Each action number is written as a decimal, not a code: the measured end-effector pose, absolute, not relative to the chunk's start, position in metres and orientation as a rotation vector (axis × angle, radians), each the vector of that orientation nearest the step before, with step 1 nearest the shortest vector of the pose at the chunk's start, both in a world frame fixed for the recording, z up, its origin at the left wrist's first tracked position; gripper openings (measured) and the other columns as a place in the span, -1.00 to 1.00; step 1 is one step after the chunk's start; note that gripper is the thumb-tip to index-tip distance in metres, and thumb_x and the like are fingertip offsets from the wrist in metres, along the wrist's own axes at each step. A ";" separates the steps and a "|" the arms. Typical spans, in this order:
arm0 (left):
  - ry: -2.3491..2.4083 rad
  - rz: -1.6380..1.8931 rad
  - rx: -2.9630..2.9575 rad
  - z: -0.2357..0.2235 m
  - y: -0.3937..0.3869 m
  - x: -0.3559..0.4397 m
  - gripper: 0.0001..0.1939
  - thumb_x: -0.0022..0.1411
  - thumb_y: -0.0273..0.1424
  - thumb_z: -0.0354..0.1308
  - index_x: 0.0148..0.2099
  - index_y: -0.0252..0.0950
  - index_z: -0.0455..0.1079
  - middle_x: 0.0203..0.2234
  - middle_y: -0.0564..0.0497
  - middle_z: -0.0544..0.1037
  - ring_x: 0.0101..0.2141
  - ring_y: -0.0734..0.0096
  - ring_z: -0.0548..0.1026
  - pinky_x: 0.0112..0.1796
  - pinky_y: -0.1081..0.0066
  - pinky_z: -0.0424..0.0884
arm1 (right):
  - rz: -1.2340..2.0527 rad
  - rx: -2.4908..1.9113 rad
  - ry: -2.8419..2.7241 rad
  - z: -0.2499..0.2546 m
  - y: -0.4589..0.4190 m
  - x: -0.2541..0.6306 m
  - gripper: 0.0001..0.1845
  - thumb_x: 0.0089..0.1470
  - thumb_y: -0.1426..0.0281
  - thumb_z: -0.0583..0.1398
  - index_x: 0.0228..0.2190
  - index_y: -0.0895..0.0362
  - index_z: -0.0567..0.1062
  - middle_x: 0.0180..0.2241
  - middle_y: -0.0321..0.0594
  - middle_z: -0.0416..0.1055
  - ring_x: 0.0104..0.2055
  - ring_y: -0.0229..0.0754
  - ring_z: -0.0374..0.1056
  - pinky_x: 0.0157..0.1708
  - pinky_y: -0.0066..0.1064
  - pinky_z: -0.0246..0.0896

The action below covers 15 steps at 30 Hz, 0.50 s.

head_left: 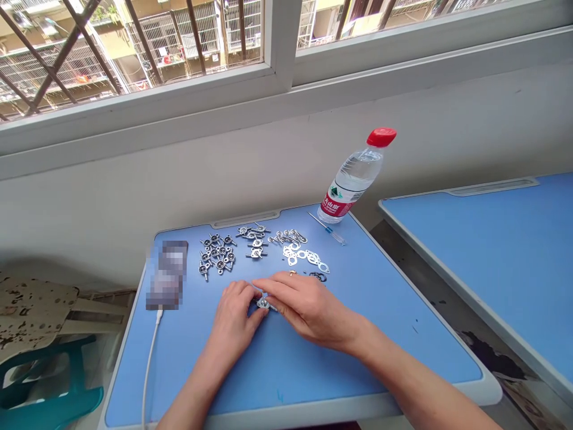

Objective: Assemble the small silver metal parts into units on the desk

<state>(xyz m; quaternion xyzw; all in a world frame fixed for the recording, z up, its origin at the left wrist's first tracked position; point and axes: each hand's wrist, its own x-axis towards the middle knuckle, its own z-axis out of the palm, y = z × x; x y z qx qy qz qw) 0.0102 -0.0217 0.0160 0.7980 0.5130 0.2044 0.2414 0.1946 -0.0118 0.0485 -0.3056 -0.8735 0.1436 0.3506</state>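
A small metal fitting with a flange [263, 303] sits low over the blue desk between my hands. My left hand [233, 313] grips it from the left, thumb and fingers closed on its side. From the right, my right hand [308, 304] pinches the same fitting, its fingers arched over it and hiding part of it. Beyond my hands are several round-cupped metal fittings [219, 252], a few flanged fittings [256, 243], a cluster of small metal parts [289, 236], flat oval plates [313, 258] and black rings [319, 276].
A screwdriver with a clear blue handle [335, 235] lies beside a red-capped water bottle [351, 182] at the back right. At the left edge rests a blurred phone [168, 275] with a white cable [150, 358]. Another blue desk [505, 239] stands to the right, across a gap.
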 end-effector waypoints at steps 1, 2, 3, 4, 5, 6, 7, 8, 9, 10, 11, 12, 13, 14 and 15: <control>1.395 0.545 2.186 0.017 -0.021 0.010 -0.92 0.19 -0.50 0.18 -0.25 -0.24 0.37 -0.26 0.00 0.48 -0.21 0.22 0.40 -0.18 0.21 0.36 | 0.416 -0.770 -2.254 0.049 -0.012 0.196 -0.66 0.27 0.53 -0.05 -0.03 0.19 0.42 -0.29 -0.10 0.50 -0.29 -0.20 0.39 -0.38 -0.37 0.31; 1.387 0.537 2.185 0.017 -0.020 0.010 -0.91 0.19 -0.50 0.19 -0.24 -0.23 0.40 -0.26 0.00 0.48 -0.21 0.22 0.40 -0.18 0.21 0.36 | 0.440 -0.754 -2.232 0.050 -0.012 0.196 -0.66 0.27 0.54 -0.05 -0.03 0.19 0.42 -0.29 -0.11 0.50 -0.29 -0.20 0.39 -0.37 -0.37 0.32; 1.382 0.535 2.181 0.018 -0.020 0.010 -0.90 0.19 -0.50 0.19 -0.23 -0.23 0.42 -0.27 0.00 0.48 -0.21 0.23 0.40 -0.18 0.22 0.36 | 0.443 -0.751 -2.204 0.050 -0.011 0.197 -0.68 0.27 0.54 -0.04 -0.06 0.19 0.43 -0.31 -0.12 0.51 -0.30 -0.20 0.39 -0.37 -0.37 0.31; 1.378 0.537 2.176 0.018 -0.019 0.009 -0.90 0.19 -0.50 0.20 -0.22 -0.22 0.43 -0.29 0.01 0.48 -0.22 0.24 0.40 -0.19 0.23 0.36 | 0.428 -0.759 -2.174 0.049 -0.011 0.197 -0.71 0.28 0.52 -0.02 -0.11 0.18 0.45 -0.35 -0.14 0.50 -0.34 -0.21 0.38 -0.38 -0.38 0.30; 1.375 0.543 2.173 0.018 -0.019 0.009 -0.90 0.19 -0.49 0.20 -0.22 -0.22 0.44 -0.30 0.01 0.47 -0.23 0.24 0.40 -0.20 0.24 0.37 | 0.400 -0.776 -2.148 0.049 -0.010 0.197 -0.75 0.28 0.50 0.00 -0.18 0.18 0.47 -0.39 -0.17 0.49 -0.38 -0.22 0.36 -0.40 -0.38 0.28; 1.371 0.547 2.173 0.017 -0.019 0.009 -0.91 0.20 -0.48 0.19 -0.23 -0.23 0.45 -0.32 0.01 0.47 -0.24 0.25 0.40 -0.21 0.25 0.37 | 0.371 -0.804 -2.130 0.048 -0.010 0.196 -0.77 0.28 0.47 0.02 -0.24 0.18 0.48 -0.44 -0.19 0.47 -0.42 -0.23 0.33 -0.43 -0.39 0.25; 1.369 0.550 2.175 0.017 -0.018 0.009 -0.93 0.20 -0.47 0.19 -0.24 -0.23 0.45 -0.33 0.00 0.47 -0.25 0.26 0.40 -0.22 0.26 0.37 | 0.343 -0.834 -2.122 0.046 -0.009 0.195 -0.77 0.29 0.45 0.03 -0.31 0.17 0.48 -0.48 -0.21 0.44 -0.46 -0.25 0.30 -0.46 -0.40 0.22; 1.369 0.550 2.181 0.016 -0.018 0.009 -0.94 0.21 -0.46 0.18 -0.24 -0.23 0.46 -0.33 0.00 0.47 -0.26 0.26 0.40 -0.23 0.26 0.37 | 0.320 -0.864 -2.118 0.045 -0.009 0.193 -0.75 0.29 0.42 0.03 -0.35 0.16 0.47 -0.52 -0.24 0.41 -0.49 -0.26 0.26 -0.48 -0.42 0.18; 1.369 0.550 2.191 0.015 -0.017 0.009 -0.94 0.21 -0.45 0.18 -0.25 -0.23 0.46 -0.34 0.00 0.47 -0.26 0.26 0.40 -0.23 0.26 0.37 | 0.298 -0.886 -2.114 0.043 -0.009 0.192 -0.74 0.30 0.40 0.03 -0.38 0.16 0.46 -0.54 -0.26 0.37 -0.52 -0.28 0.22 -0.51 -0.43 0.15; 1.365 0.553 2.201 0.014 -0.016 0.009 -0.94 0.21 -0.45 0.18 -0.25 -0.23 0.46 -0.33 0.00 0.47 -0.26 0.26 0.40 -0.23 0.26 0.37 | 0.274 -0.899 -2.112 0.041 -0.009 0.191 -0.73 0.30 0.39 0.03 -0.39 0.16 0.46 -0.55 -0.28 0.34 -0.54 -0.29 0.20 -0.53 -0.44 0.13; 1.360 0.558 2.211 0.013 -0.016 0.009 -0.93 0.22 -0.45 0.17 -0.24 -0.22 0.47 -0.33 0.00 0.47 -0.26 0.27 0.40 -0.22 0.26 0.37 | 0.247 -0.908 -2.110 0.039 -0.009 0.190 -0.72 0.31 0.39 0.02 -0.38 0.16 0.46 -0.56 -0.28 0.33 -0.54 -0.29 0.19 -0.54 -0.44 0.11; 1.352 0.567 2.219 0.012 -0.015 0.009 -0.92 0.22 -0.45 0.17 -0.23 -0.22 0.47 -0.32 0.00 0.48 -0.25 0.27 0.40 -0.21 0.26 0.38 | 0.218 -0.914 -2.108 0.038 -0.008 0.189 -0.72 0.31 0.38 0.01 -0.36 0.16 0.47 -0.55 -0.28 0.33 -0.54 -0.29 0.19 -0.54 -0.45 0.11; 1.344 0.581 2.225 0.011 -0.014 0.010 -0.91 0.21 -0.46 0.17 -0.21 -0.22 0.47 -0.31 0.00 0.48 -0.24 0.27 0.40 -0.20 0.26 0.38 | 0.197 -0.919 -2.106 0.037 -0.008 0.189 -0.72 0.31 0.39 0.00 -0.34 0.15 0.48 -0.54 -0.27 0.34 -0.53 -0.28 0.20 -0.53 -0.45 0.12; 1.336 0.599 2.229 0.010 -0.013 0.010 -0.89 0.21 -0.46 0.17 -0.20 -0.22 0.48 -0.30 0.00 0.49 -0.23 0.27 0.41 -0.19 0.26 0.38 | 0.191 -0.923 -2.106 0.036 -0.007 0.190 -0.72 0.31 0.40 0.00 -0.31 0.15 0.48 -0.52 -0.25 0.36 -0.51 -0.27 0.23 -0.52 -0.44 0.14; 1.333 0.619 2.232 0.009 -0.011 0.011 -0.88 0.21 -0.47 0.17 -0.19 -0.22 0.48 -0.29 -0.01 0.49 -0.23 0.27 0.41 -0.18 0.26 0.39 | 0.199 -0.922 -2.105 0.036 -0.006 0.192 -0.73 0.31 0.41 0.00 -0.27 0.15 0.49 -0.49 -0.23 0.39 -0.49 -0.26 0.26 -0.50 -0.43 0.17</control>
